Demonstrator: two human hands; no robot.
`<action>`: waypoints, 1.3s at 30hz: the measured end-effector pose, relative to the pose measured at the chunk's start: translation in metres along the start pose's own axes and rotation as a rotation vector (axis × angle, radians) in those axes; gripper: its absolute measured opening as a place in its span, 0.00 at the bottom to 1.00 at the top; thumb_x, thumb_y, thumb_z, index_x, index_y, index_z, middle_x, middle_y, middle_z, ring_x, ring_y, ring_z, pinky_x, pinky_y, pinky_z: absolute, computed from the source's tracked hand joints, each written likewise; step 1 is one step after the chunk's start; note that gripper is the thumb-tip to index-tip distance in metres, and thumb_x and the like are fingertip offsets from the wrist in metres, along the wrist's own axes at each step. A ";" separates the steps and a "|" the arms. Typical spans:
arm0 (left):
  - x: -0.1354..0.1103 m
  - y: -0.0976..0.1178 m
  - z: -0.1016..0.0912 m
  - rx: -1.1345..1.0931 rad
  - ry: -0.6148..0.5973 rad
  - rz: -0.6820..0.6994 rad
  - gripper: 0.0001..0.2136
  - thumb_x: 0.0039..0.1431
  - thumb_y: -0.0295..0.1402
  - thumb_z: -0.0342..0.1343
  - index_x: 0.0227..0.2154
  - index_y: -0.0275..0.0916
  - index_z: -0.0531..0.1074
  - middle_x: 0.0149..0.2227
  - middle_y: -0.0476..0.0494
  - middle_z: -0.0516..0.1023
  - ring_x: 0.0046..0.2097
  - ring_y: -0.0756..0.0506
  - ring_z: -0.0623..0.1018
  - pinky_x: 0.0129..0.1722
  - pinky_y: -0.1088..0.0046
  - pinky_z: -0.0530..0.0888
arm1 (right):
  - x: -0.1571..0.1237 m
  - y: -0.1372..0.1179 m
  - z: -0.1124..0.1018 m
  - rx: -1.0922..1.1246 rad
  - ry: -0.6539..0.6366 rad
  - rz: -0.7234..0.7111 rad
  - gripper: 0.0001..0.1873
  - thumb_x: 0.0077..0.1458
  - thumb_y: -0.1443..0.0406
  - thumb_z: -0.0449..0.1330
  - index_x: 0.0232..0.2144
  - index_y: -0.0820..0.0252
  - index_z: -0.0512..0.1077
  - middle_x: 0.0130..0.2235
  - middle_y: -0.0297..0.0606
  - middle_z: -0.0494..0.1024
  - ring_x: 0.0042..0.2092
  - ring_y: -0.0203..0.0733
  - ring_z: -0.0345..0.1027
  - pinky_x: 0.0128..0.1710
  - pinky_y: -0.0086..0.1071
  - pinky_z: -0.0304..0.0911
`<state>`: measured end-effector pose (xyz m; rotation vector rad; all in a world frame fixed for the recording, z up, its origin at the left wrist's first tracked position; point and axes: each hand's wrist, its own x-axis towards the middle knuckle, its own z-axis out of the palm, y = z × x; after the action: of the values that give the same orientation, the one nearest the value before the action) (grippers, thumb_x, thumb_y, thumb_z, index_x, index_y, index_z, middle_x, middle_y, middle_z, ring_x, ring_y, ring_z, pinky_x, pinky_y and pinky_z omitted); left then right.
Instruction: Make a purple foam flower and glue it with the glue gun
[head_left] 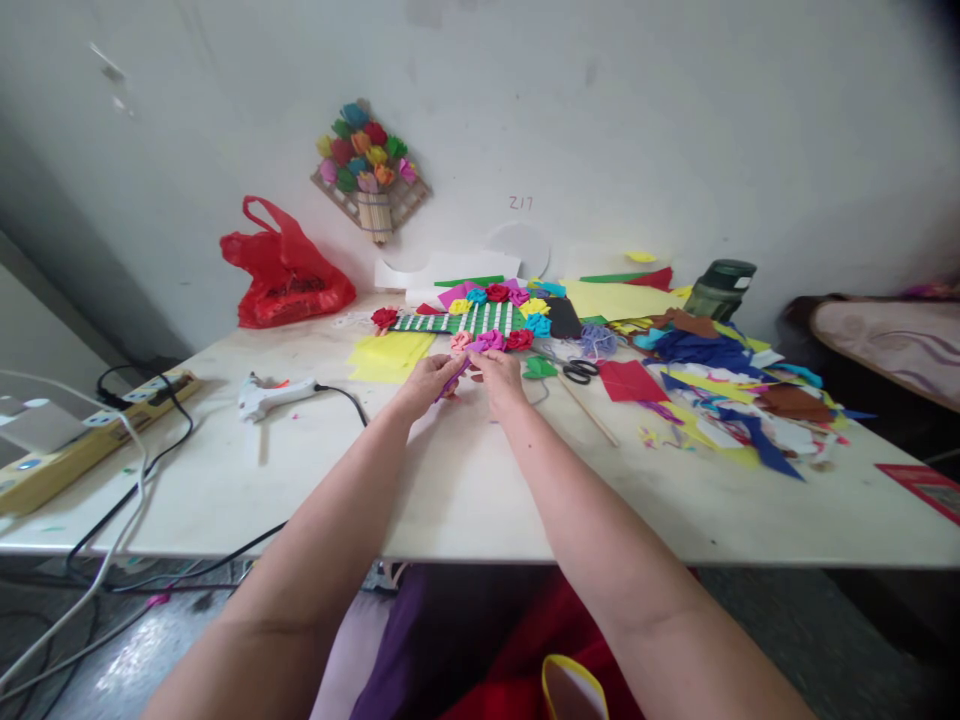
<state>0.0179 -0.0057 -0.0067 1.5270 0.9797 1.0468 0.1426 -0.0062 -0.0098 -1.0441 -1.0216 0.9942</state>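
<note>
Both my arms reach out over the white table [465, 490]. My left hand [429, 381] and my right hand [496, 374] meet at the middle, fingers pinched together on a purple paper strip [454, 379]. Just beyond them lies a green and white striped mat [480, 318] ringed with rolled paper flowers in red, pink, blue and yellow. A pink flower [460, 341] and a magenta one [489, 341] sit right at my fingertips.
A white glue gun [271, 394] with its cord lies left of my hands, a power strip [90, 430] farther left. Scissors [578, 371], a wooden stick [589, 411] and heaped paper scraps [720, 380] fill the right. A red plastic bag [283, 268] and a flower craft [369, 165] are by the wall.
</note>
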 end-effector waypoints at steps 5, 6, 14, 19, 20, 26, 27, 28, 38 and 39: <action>-0.002 0.003 0.001 0.100 0.004 0.075 0.21 0.49 0.53 0.54 0.22 0.36 0.64 0.16 0.54 0.61 0.18 0.56 0.62 0.21 0.77 0.70 | -0.002 -0.005 -0.001 0.139 -0.044 0.134 0.12 0.40 0.58 0.62 0.22 0.62 0.69 0.20 0.29 0.68 0.21 0.29 0.60 0.19 0.23 0.59; -0.003 0.004 0.001 0.111 -0.001 0.078 0.21 0.49 0.53 0.54 0.23 0.36 0.64 0.16 0.54 0.61 0.18 0.55 0.62 0.21 0.77 0.70 | -0.001 -0.004 -0.001 0.157 -0.042 0.138 0.13 0.39 0.57 0.63 0.21 0.61 0.68 0.19 0.27 0.67 0.20 0.28 0.58 0.18 0.23 0.59; -0.004 0.005 0.001 0.099 -0.017 0.073 0.21 0.49 0.52 0.55 0.21 0.36 0.64 0.15 0.55 0.59 0.18 0.56 0.60 0.21 0.76 0.71 | 0.001 -0.006 -0.003 0.200 -0.032 0.140 0.15 0.38 0.60 0.63 0.14 0.61 0.62 0.13 0.23 0.58 0.15 0.25 0.48 0.14 0.23 0.52; -0.004 0.009 0.003 0.143 0.047 0.157 0.20 0.45 0.50 0.58 0.21 0.35 0.66 0.17 0.54 0.61 0.20 0.55 0.64 0.21 0.78 0.70 | -0.001 -0.011 0.000 0.305 -0.011 0.196 0.10 0.41 0.64 0.60 0.15 0.61 0.64 0.11 0.23 0.58 0.13 0.25 0.45 0.13 0.24 0.49; -0.005 0.010 0.002 0.162 0.056 0.172 0.20 0.45 0.50 0.58 0.21 0.35 0.66 0.17 0.54 0.62 0.20 0.55 0.65 0.20 0.78 0.70 | -0.001 -0.011 0.000 0.338 -0.009 0.221 0.10 0.42 0.64 0.59 0.16 0.62 0.64 0.11 0.23 0.59 0.13 0.26 0.45 0.13 0.24 0.49; -0.001 0.012 -0.013 0.057 0.303 0.189 0.19 0.48 0.48 0.56 0.19 0.36 0.63 0.15 0.53 0.65 0.17 0.56 0.63 0.19 0.79 0.64 | 0.004 -0.012 -0.007 0.401 0.012 0.262 0.10 0.47 0.63 0.55 0.22 0.64 0.70 0.14 0.25 0.63 0.14 0.24 0.49 0.14 0.21 0.49; 0.002 0.011 -0.019 -0.008 0.393 0.206 0.18 0.48 0.48 0.56 0.19 0.36 0.63 0.15 0.52 0.66 0.18 0.55 0.65 0.21 0.79 0.66 | 0.005 -0.011 -0.008 0.349 0.013 0.241 0.10 0.47 0.63 0.55 0.23 0.64 0.71 0.14 0.26 0.64 0.15 0.25 0.50 0.14 0.21 0.50; 0.004 0.009 -0.024 -0.060 0.471 0.196 0.18 0.48 0.48 0.56 0.19 0.36 0.63 0.16 0.52 0.67 0.20 0.55 0.67 0.23 0.78 0.68 | 0.006 -0.009 -0.008 0.279 0.007 0.215 0.10 0.47 0.63 0.55 0.24 0.64 0.72 0.15 0.27 0.65 0.15 0.25 0.51 0.15 0.21 0.51; 0.010 -0.008 -0.035 0.018 0.513 -0.079 0.18 0.43 0.48 0.59 0.23 0.35 0.67 0.30 0.39 0.78 0.27 0.50 0.74 0.24 0.77 0.66 | 0.007 0.018 0.000 -0.615 -0.240 -0.090 0.11 0.48 0.62 0.57 0.34 0.55 0.76 0.36 0.33 0.79 0.40 0.39 0.71 0.43 0.33 0.64; 0.009 -0.007 -0.034 0.065 0.512 -0.102 0.19 0.43 0.48 0.59 0.23 0.35 0.67 0.30 0.39 0.79 0.24 0.51 0.71 0.22 0.77 0.64 | 0.007 0.018 0.000 -0.667 -0.242 -0.086 0.12 0.48 0.62 0.57 0.36 0.55 0.76 0.38 0.34 0.79 0.43 0.40 0.71 0.45 0.34 0.63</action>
<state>-0.0120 0.0134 -0.0081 1.2646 1.4377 1.3765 0.1417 0.0038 -0.0258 -1.4215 -1.6492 0.7272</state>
